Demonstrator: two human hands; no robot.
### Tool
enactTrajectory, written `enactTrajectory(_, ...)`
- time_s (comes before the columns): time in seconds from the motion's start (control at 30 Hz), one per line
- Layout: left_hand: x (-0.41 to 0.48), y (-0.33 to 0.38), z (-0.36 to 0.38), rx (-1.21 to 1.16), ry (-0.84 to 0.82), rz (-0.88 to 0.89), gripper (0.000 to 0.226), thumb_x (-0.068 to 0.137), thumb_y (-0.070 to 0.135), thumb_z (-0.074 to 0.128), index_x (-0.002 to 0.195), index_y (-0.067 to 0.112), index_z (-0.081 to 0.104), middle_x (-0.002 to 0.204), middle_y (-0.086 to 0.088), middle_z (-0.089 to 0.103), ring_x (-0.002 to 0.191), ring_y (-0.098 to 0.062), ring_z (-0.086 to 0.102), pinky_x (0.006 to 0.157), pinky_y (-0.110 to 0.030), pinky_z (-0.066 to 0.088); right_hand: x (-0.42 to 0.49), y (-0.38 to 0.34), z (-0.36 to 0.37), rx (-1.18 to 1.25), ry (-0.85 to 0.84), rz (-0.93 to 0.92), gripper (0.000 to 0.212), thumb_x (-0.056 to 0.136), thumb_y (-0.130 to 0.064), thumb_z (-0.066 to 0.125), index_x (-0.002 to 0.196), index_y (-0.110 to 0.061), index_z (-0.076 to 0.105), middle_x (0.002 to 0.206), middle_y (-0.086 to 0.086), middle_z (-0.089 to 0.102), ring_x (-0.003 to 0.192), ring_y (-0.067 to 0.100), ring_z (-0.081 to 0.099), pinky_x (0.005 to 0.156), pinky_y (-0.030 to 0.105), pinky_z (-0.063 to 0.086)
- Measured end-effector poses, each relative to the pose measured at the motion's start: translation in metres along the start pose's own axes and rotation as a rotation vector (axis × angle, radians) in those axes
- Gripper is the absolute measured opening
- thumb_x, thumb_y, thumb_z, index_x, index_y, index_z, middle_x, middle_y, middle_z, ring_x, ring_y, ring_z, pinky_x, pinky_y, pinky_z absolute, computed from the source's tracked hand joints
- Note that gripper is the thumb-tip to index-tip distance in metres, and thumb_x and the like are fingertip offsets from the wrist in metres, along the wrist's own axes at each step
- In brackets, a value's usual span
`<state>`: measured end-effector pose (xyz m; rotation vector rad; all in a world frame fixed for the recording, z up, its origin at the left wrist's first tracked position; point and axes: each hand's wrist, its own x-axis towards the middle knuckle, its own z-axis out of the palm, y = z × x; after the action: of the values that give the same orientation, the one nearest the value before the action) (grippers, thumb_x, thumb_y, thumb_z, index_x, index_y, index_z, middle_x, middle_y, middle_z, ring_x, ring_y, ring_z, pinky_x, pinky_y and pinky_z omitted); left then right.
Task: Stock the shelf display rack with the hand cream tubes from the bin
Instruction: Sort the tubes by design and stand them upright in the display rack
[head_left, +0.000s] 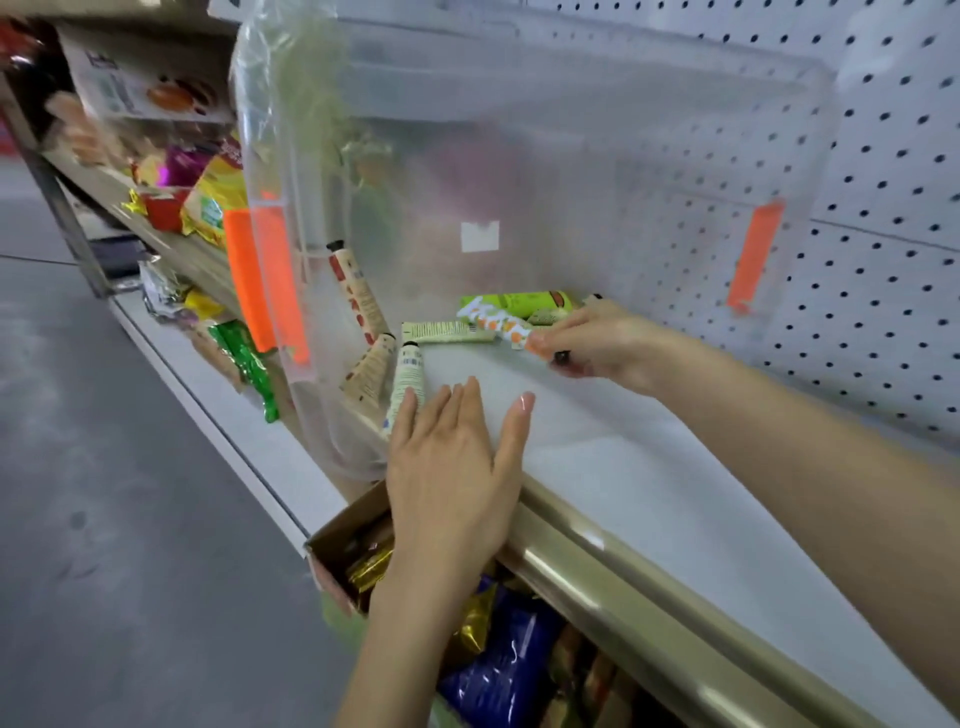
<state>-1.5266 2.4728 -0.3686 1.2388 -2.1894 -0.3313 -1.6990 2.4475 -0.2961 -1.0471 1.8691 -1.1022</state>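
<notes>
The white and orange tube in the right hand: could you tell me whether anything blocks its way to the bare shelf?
Nothing visible does. The right hand holds the white and orange tube at the clear bin's mouth, beside bare shelf.

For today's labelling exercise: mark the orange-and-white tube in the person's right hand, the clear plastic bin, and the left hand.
orange-and-white tube (496, 322), head view, middle of its printed body.
clear plastic bin (597, 130), head view, its translucent side wall.
left hand (452, 467), head view, back of the hand.
</notes>
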Motion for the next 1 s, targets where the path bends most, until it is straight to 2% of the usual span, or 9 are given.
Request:
enactTrajectory(0.13,0.003,0.006,-0.009,-0.287,0.011,-0.091,0.097,0.075,0.075,-0.004,0.146,0.023,0.037,0.151,0.006,0.039,0.143,-0.007,0.02,0.119,-0.027,0.0,-0.049,0.001,0.011,0.663,-0.016,0.095,0.005,0.081,-0.004,0.068,0.084,-0.001,0.067,0.077,0.007,0.061,0.073,0.016,0.06,0.062,0.019,0.057)
enactTrajectory(0.23,0.0,0.009,-0.02,-0.779,0.022,-0.163,0.083,0.074,0.081,0.015,0.14,0.037,0.04,0.144,0.014,0.047,0.139,-0.006,0.03,0.117,-0.033,0.02,-0.092,0.013,0.025,0.808,-0.115,0.041,0.023,0.066,-0.009,0.073,0.087,0.001,0.072,0.079,0.011,0.069,0.074,0.02,0.068,0.069,0.025,0.058)
enactTrajectory(0.3,-0.006,0.013,-0.029,-1.052,0.073,-0.091,0.062,0.085,0.068,0.031,0.131,0.032,0.051,0.131,0.013,0.059,0.126,-0.004,0.049,0.105,-0.03,0.038,-0.115,0.019,0.037,0.723,-0.152,-0.007,0.034,0.063,-0.014,0.074,0.095,-0.001,0.072,0.089,0.011,0.073,0.085,0.021,0.07,0.075,0.027,0.058)
enactTrajectory(0.4,-0.023,0.018,-0.038,-1.159,0.19,-0.057,0.025,0.095,0.04,0.041,0.103,0.03,0.062,0.111,0.01,0.069,0.107,-0.003,0.063,0.086,-0.021,0.05,-0.137,0.026,0.055,0.604,-0.19,-0.065,0.033,0.071,-0.012,0.071,0.103,-0.003,0.071,0.1,0.013,0.073,0.096,0.025,0.069,0.084,0.033,0.056)
enactTrajectory(0.5,-0.043,0.017,-0.042,-1.245,0.285,-0.116,0.024,0.095,0.031,0.042,0.097,0.038,0.065,0.107,0.005,0.072,0.103,-0.009,0.067,0.085,-0.022,0.053,-0.148,0.025,0.062,0.542,-0.25,-0.074,0.032,0.068,-0.021,0.073,0.097,-0.009,0.075,0.097,0.011,0.074,0.095,0.024,0.07,0.084,0.033,0.056)
enactTrajectory(0.63,-0.062,0.005,-0.052,-1.197,0.472,-0.077,0.023,0.098,0.026,0.04,0.101,0.033,0.062,0.091,0.004,0.071,0.082,-0.013,0.067,0.071,-0.026,0.055,-0.127,0.02,0.059,0.401,0.008,-0.092,0.012,0.076,-0.022,0.073,0.085,-0.014,0.077,0.082,0.006,0.075,0.082,0.018,0.07,0.071,0.023,0.057)
enactTrajectory(0.77,-0.07,-0.02,-0.06,-1.068,0.565,-0.067,0.02,0.094,0.037,0.039,0.087,0.046,0.055,0.071,0.001,0.06,0.049,-0.015,0.045,0.046,-0.027,0.037,-0.086,0.013,0.085,0.148,0.141,-0.162,0.006,0.085,-0.023,0.068,0.086,-0.019,0.073,0.079,-0.002,0.07,0.082,0.014,0.065,0.074,0.025,0.052)
enactTrajectory(0.9,-0.068,-0.043,-0.063,-1.167,0.567,-0.112,0.019,0.091,0.041,0.041,0.08,0.04,0.057,0.065,0.003,0.055,0.042,-0.01,0.035,0.038,-0.022,0.028,-0.056,0.002,0.111,-0.253,0.28,-0.189,0.042,0.081,-0.05,0.065,0.107,-0.017,0.066,0.095,-0.004,0.063,0.093,0.016,0.058,0.073,0.026,0.041)
enactTrajectory(1.0,-0.067,-0.052,-0.062,-1.229,0.53,-0.127,0.022,0.095,0.034,0.041,0.083,0.032,0.058,0.064,0.004,0.055,0.04,-0.008,0.035,0.035,-0.02,0.026,-0.043,-0.006,0.118,-0.487,0.228,-0.124,0.043,0.076,-0.057,0.066,0.093,-0.017,0.059,0.082,-0.003,0.054,0.081,0.021,0.051,0.062,0.031,0.037)
